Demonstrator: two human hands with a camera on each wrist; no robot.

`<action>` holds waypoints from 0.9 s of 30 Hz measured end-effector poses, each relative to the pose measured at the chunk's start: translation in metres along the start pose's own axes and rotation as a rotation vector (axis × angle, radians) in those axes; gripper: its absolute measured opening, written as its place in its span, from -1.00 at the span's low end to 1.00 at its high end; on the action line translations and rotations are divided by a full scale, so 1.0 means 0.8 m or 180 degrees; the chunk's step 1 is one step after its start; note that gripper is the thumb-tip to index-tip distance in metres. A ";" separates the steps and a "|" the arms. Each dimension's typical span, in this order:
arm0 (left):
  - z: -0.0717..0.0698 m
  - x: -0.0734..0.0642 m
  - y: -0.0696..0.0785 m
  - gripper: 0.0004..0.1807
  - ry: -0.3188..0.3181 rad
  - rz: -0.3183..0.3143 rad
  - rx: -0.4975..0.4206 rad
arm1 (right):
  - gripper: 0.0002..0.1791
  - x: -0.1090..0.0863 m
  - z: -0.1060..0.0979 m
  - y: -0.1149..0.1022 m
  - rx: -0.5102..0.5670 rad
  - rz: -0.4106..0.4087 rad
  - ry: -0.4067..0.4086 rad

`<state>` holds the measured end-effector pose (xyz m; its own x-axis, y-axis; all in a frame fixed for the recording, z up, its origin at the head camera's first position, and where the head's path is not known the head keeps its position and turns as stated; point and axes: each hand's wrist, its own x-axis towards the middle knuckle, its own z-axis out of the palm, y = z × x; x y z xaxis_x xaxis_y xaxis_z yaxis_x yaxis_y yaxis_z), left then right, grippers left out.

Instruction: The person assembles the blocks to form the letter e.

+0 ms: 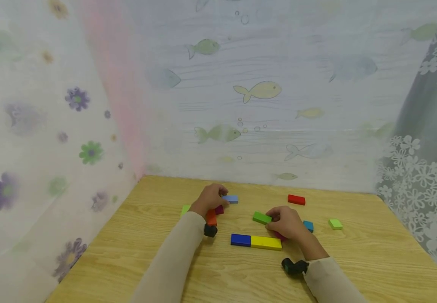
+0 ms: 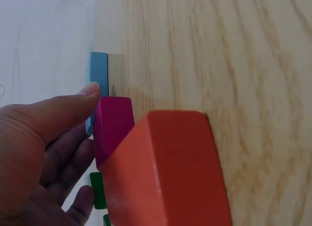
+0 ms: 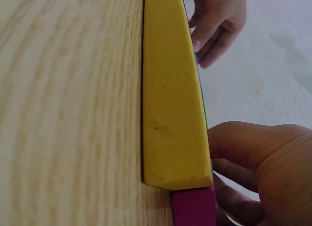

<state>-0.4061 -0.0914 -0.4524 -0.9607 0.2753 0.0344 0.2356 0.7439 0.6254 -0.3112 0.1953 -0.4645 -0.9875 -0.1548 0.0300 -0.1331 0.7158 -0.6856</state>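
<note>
In the head view my left hand (image 1: 211,198) pinches the left end of a light blue block (image 1: 232,199) at the back of the table. The left wrist view has the thumb against this light blue block (image 2: 99,70). Close under that hand lie a magenta block (image 1: 219,209) and an orange block (image 1: 211,217). My right hand (image 1: 287,222) grips the right end of a green block (image 1: 262,217) between thumb and fingers. Partly hidden below the right hand is another magenta block (image 1: 281,236). Nearer me, a dark blue block (image 1: 241,240) and a yellow block (image 1: 266,242) lie end to end.
On the wooden table (image 1: 127,261), a red block (image 1: 296,199) lies at the back right. A teal block (image 1: 308,226) is beside the right hand, and a lime block (image 1: 335,224) farther right. Another lime block (image 1: 185,209) shows behind the left wrist. Patterned curtains (image 1: 264,160) hang behind.
</note>
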 end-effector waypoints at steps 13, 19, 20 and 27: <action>-0.003 -0.007 0.009 -0.63 0.0053 -0.0109 0.0001 | -0.64 0.000 0.001 0.000 0.0012 -0.0002 -0.0002; -0.004 -0.005 0.007 -0.68 0.0155 -0.0132 -0.0007 | -0.65 -0.001 0.001 0.000 0.0010 0.0017 -0.0014; -0.004 -0.004 0.006 -0.67 0.0166 -0.0125 0.0004 | -0.65 0.000 0.001 0.000 0.0012 0.0029 -0.0014; 0.003 -0.009 0.003 -0.67 0.0286 0.0017 -0.0139 | -0.65 0.002 0.002 0.003 0.0010 0.0049 0.0007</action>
<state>-0.3986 -0.0903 -0.4532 -0.9692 0.2221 0.1064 0.2361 0.7147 0.6584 -0.3131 0.1956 -0.4668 -0.9896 -0.1422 0.0209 -0.1174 0.7160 -0.6882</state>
